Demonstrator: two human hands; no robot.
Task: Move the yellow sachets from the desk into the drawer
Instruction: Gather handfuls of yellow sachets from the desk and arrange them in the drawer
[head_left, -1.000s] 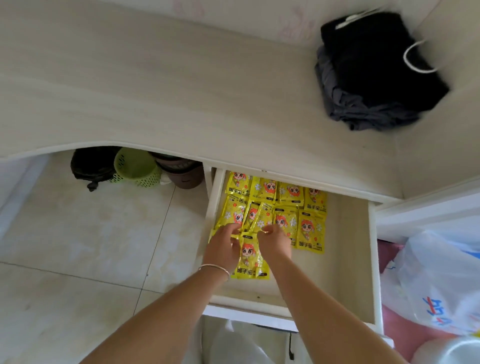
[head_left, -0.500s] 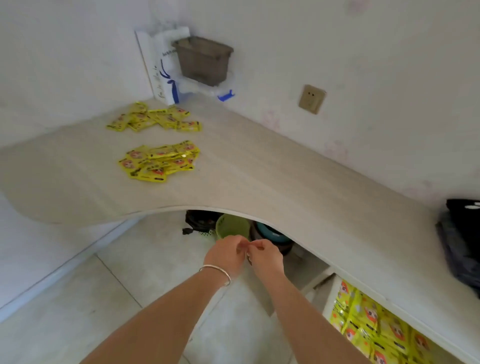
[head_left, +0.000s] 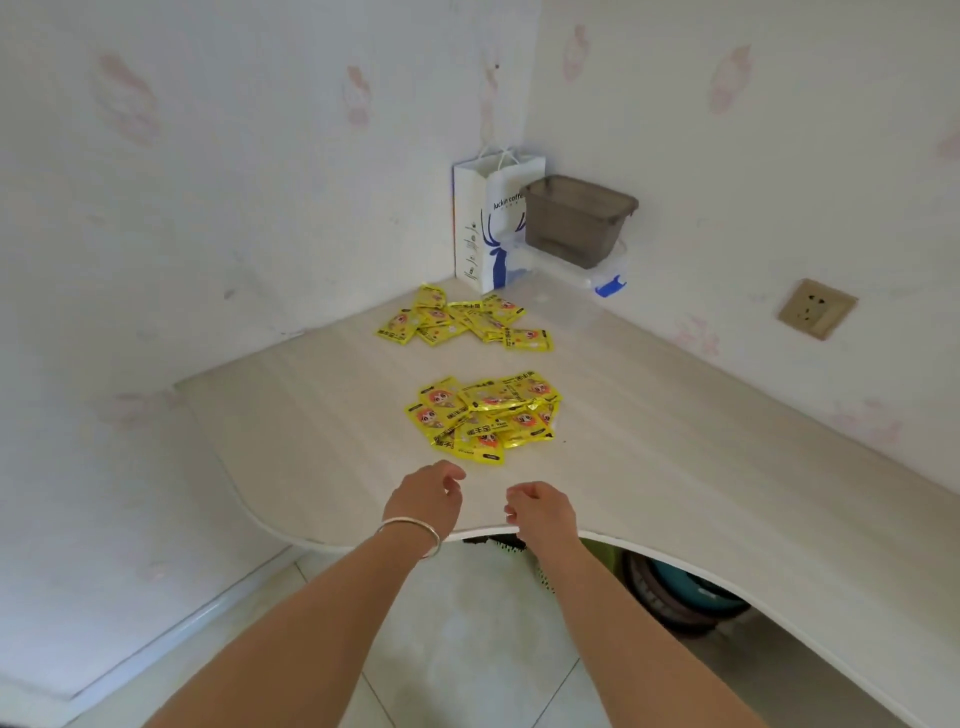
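Note:
Two heaps of yellow sachets lie on the pale wooden desk (head_left: 649, 457). The near heap (head_left: 483, 415) is in the middle of the corner section; the far heap (head_left: 462, 319) sits closer to the wall corner. My left hand (head_left: 428, 496), with a silver bangle on the wrist, hovers just short of the near heap, fingers loosely curled and holding nothing. My right hand (head_left: 543, 512) is beside it over the desk's front edge, also empty with fingers apart. The drawer is out of view.
A white paper bag (head_left: 485, 223) stands in the wall corner beside a grey plastic box (head_left: 576, 218) on a clear lidded container (head_left: 605, 270). A wall socket (head_left: 815, 309) is at right. Baskets and tubs (head_left: 675, 597) sit under the desk on the tiled floor.
The view swung left from the open drawer to the desk corner. Both hands left the sachets in the drawer, rose over the desk edge and parted toward the near heap.

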